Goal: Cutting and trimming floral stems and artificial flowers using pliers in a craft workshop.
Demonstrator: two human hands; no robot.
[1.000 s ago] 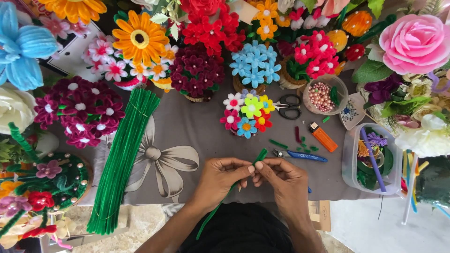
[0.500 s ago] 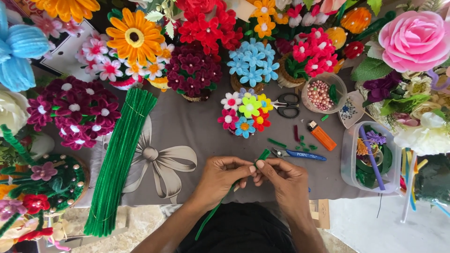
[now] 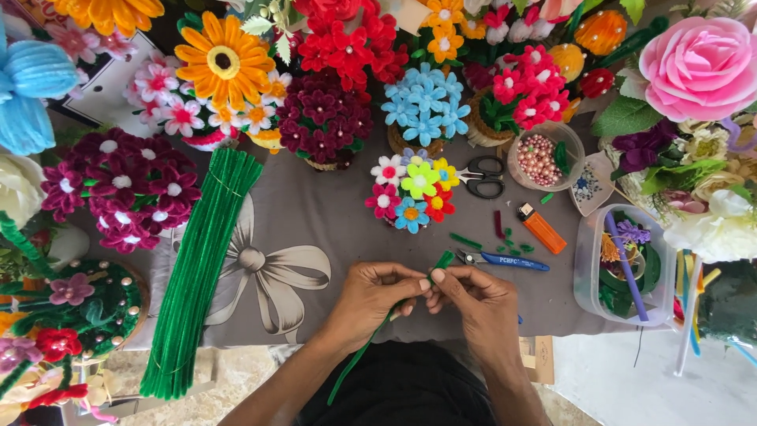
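My left hand (image 3: 377, 298) and my right hand (image 3: 473, 301) meet over the grey cloth (image 3: 315, 213) near the table's front edge. Both pinch the upper end of one green pipe cleaner (image 3: 364, 349). Its short tip sticks up past my fingers toward the blue-handled pliers (image 3: 505, 259). Its long tail runs down and left under my left wrist. A thick bundle of green pipe cleaners (image 3: 201, 268) lies to the left of my hands.
Pipe-cleaner flower bouquets crowd the back and left, with a small multicoloured one (image 3: 410, 192) just beyond my hands. Black scissors (image 3: 482, 176), a bowl of beads (image 3: 541, 157), an orange lighter (image 3: 542, 228) and a clear plastic tub (image 3: 623, 264) stand to the right.
My hands stay in the same place on the pipe cleaner, with only small finger shifts. The view has drifted slightly.
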